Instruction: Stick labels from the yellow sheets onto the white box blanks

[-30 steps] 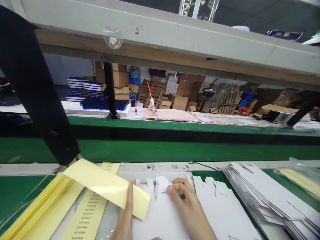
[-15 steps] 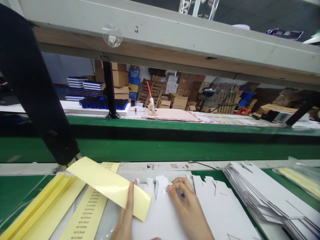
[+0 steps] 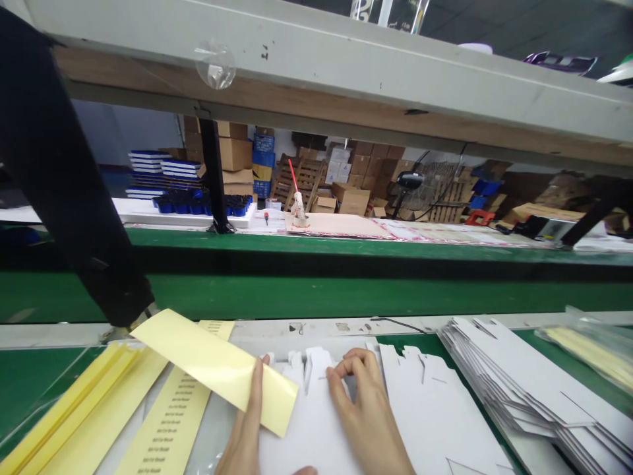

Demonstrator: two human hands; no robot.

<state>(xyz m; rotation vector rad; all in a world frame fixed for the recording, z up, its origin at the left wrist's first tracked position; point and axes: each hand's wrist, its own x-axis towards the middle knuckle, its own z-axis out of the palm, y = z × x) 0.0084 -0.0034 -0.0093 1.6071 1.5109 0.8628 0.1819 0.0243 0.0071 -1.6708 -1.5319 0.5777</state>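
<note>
Green-topped workbench: the left hand pinches a pale yellow paper strip between thumb and fingers, raised over a white die-cut card; the right hand, fingers curled together, steadies the card's notched edge.

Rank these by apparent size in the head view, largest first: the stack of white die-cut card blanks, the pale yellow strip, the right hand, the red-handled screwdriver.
1. Stack of white die-cut card blanks
2. Pale yellow strip
3. Right hand
4. Red-handled screwdriver: tiny here, but far off, so its real size is unsure.
</note>
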